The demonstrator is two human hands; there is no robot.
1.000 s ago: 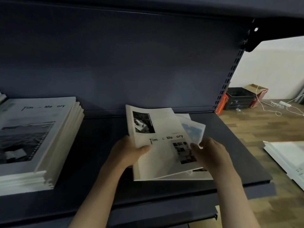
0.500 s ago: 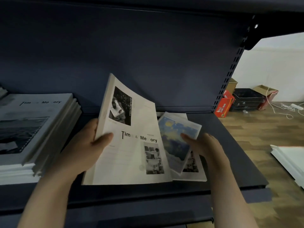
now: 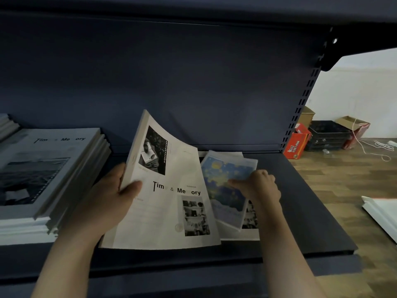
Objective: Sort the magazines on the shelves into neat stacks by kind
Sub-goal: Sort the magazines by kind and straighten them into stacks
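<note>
My left hand [image 3: 107, 201] grips the left edge of a white "Time & Memory" magazine [image 3: 169, 203], thumb on the cover, and holds it tilted up off the dark shelf [image 3: 300, 211]. To its right a smaller blue-and-yellow booklet [image 3: 223, 190] lies on another white magazine [image 3: 249, 231]. My right hand [image 3: 262, 186] pinches the booklet's right side, with the thumb on its cover. A tall stack of "Time & Memory" magazines [image 3: 49, 173] sits at the left of the shelf.
The shelf's dark back panel [image 3: 193, 82] rises behind, and an upper shelf hangs overhead. Another stack's corner [image 3: 6, 123] shows at the far left. On the wooden floor to the right are a red box [image 3: 295, 145], black trays [image 3: 326, 136], cables and a white board [image 3: 384, 214].
My left hand has lifted the white magazine up and to the left, uncovering the blue booklet. My right hand has closed onto the booklet's right side.
</note>
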